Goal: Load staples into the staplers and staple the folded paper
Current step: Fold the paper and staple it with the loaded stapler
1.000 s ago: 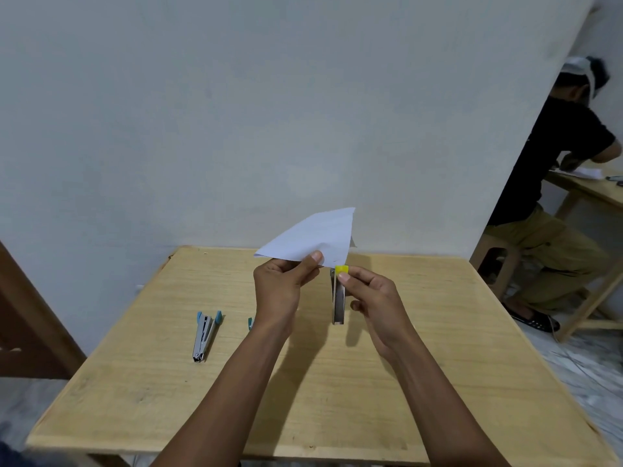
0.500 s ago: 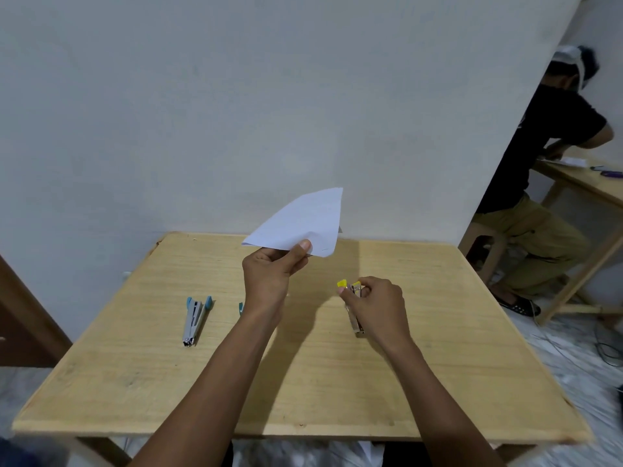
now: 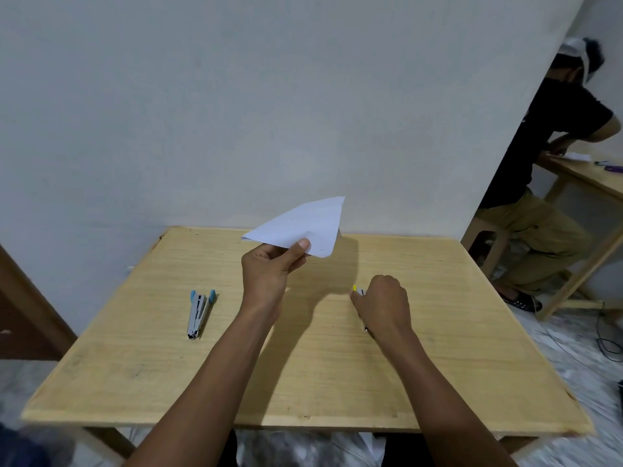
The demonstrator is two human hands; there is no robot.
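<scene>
My left hand (image 3: 269,269) pinches a folded white paper (image 3: 305,227) by its lower edge and holds it up above the wooden table (image 3: 303,372). My right hand (image 3: 382,306) is down at the table surface, fingers curled round a small stapler with a yellow tip (image 3: 357,290); most of that stapler is hidden under the hand. A second stapler (image 3: 199,311), grey with blue ends, lies hinged open on the table to the left of my left arm.
A white wall stands right behind the table. At the right, another person (image 3: 546,183) sits on a stool at a second wooden table (image 3: 586,173). Cables (image 3: 606,335) lie on the floor at the right.
My right hand has come away from the paper and dropped to the table with the yellow-tipped stapler. My left hand still holds the paper up.
</scene>
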